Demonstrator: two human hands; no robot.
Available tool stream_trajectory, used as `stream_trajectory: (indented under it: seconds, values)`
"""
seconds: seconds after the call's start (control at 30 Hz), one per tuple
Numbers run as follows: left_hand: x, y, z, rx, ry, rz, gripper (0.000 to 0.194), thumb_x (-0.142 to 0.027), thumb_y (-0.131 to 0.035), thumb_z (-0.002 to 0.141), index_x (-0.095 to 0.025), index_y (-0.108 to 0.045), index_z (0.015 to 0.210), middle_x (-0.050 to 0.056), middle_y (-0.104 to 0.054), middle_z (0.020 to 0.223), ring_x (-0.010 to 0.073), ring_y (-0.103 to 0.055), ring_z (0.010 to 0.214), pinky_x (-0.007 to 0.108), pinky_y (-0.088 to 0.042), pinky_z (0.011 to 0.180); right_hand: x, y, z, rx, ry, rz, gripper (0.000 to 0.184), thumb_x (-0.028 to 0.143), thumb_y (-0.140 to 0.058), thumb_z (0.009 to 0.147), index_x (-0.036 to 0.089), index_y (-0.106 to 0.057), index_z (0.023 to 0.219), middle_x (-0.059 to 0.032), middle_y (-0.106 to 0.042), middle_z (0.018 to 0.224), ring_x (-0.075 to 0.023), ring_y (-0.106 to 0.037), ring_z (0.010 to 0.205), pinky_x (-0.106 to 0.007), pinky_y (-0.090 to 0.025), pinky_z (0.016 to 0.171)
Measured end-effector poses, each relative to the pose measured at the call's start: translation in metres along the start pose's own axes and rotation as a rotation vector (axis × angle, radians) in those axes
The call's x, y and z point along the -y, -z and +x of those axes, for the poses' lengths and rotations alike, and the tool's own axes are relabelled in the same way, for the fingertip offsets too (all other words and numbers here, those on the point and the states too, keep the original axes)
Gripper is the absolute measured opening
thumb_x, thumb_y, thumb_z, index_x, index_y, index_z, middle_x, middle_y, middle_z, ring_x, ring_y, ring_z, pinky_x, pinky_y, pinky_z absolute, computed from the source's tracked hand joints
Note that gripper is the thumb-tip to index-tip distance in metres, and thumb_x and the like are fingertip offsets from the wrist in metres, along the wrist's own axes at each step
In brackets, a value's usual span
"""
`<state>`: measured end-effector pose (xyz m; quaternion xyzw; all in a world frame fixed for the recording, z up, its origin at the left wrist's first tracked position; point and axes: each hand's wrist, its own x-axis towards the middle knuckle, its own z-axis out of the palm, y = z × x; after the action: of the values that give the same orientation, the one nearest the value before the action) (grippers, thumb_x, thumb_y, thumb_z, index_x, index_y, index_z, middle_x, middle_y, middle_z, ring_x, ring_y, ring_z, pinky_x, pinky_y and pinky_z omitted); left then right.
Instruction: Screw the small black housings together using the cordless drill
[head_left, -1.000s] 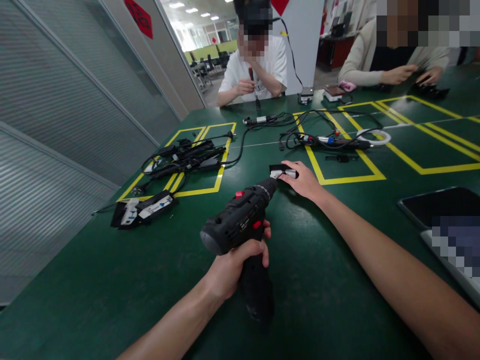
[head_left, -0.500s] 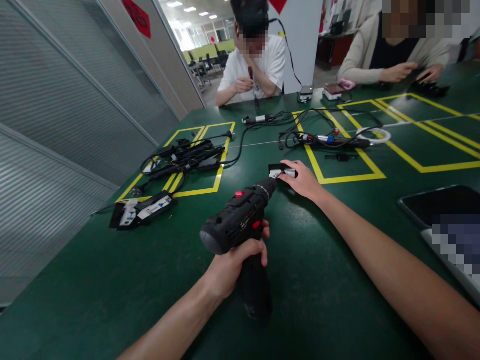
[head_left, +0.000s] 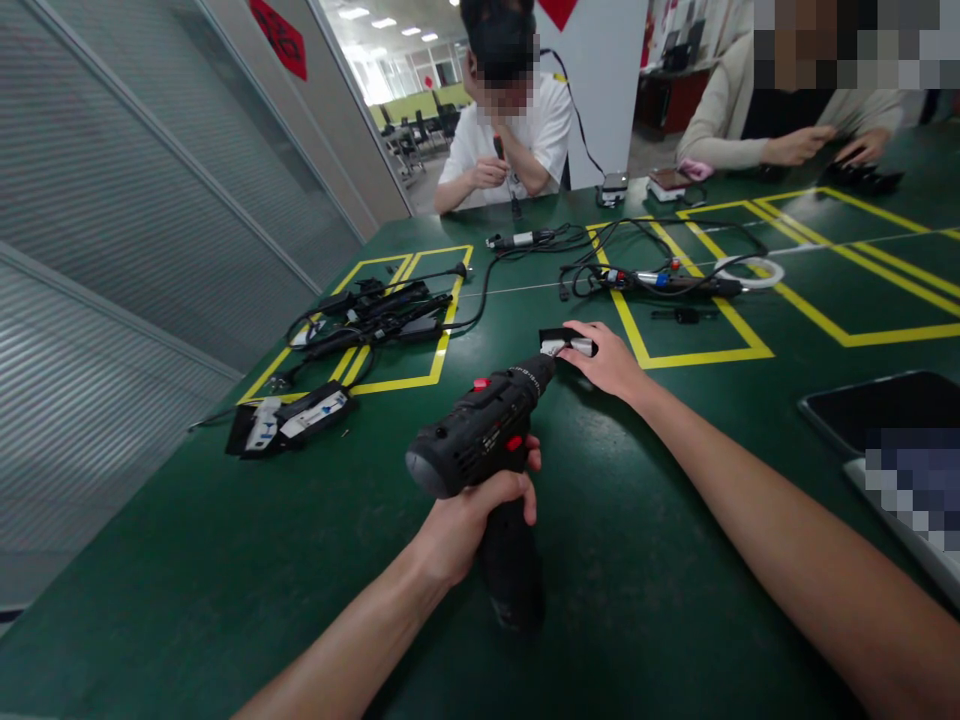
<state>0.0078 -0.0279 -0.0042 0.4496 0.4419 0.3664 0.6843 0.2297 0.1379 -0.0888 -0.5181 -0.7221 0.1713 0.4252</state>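
Note:
My left hand [head_left: 476, 525] is wrapped round the grip of a black cordless drill [head_left: 480, 430] with red buttons. The drill points away from me, and its tip reaches a small black part with a silvery white piece inside [head_left: 551, 345]. Pressed against that part's right side, the fingers of my right hand [head_left: 600, 360] hold it down on the green table [head_left: 615, 560]. The exact contact between bit and part is too small to make out.
Black cabled devices [head_left: 375, 320] lie at left, with two opened black housings [head_left: 300, 420] nearer me. A cabled tool [head_left: 660, 282] and a white ring [head_left: 750, 272] lie at right, beyond a phone [head_left: 885, 410]. Two people sit across the table.
The drill's rear end has shifted very slightly right and up in view. Both hands keep their hold, and the small part stays in place.

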Motion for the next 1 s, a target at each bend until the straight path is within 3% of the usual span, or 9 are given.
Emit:
stream_trajectory:
  seconds: [0.3, 0.63, 1.0]
  values:
    - [-0.005, -0.005, 0.001, -0.064, 0.017, 0.019, 0.026, -0.018, -0.057, 0.073, -0.012, -0.056, 0.099, 0.003, -0.057, 0.083, 0.0092, -0.053, 0.055, 0.025, -0.042, 0.058, 0.0, 0.0, 0.0, 0.007, 0.029, -0.028, 0.047, 0.039, -0.062, 0.082, 0.025, -0.058, 0.126, -0.0095, -0.056, 0.116, -0.0232, -0.059, 0.102, -0.037, -0.045, 0.091]
    - [-0.001, 0.002, 0.007, -0.001, -0.007, -0.011, 0.022, -0.017, -0.055, 0.074, -0.014, -0.054, 0.096, 0.001, -0.055, 0.083, 0.0077, -0.053, 0.054, 0.024, -0.042, 0.058, -0.011, 0.0, 0.006, 0.082, 0.021, -0.026, 0.053, 0.038, -0.064, 0.08, 0.027, -0.053, 0.13, -0.0084, -0.053, 0.117, -0.0239, -0.059, 0.103, -0.039, -0.044, 0.093]
    - [-0.002, 0.009, 0.007, 0.01, -0.003, -0.004, 0.02, -0.018, -0.056, 0.075, -0.014, -0.054, 0.095, 0.001, -0.055, 0.082, 0.0078, -0.053, 0.055, 0.024, -0.042, 0.059, -0.005, -0.002, 0.004, 0.045, 0.052, -0.065, 0.052, 0.037, -0.064, 0.08, 0.025, -0.054, 0.13, -0.0097, -0.054, 0.116, -0.0253, -0.058, 0.103, -0.04, -0.043, 0.095]
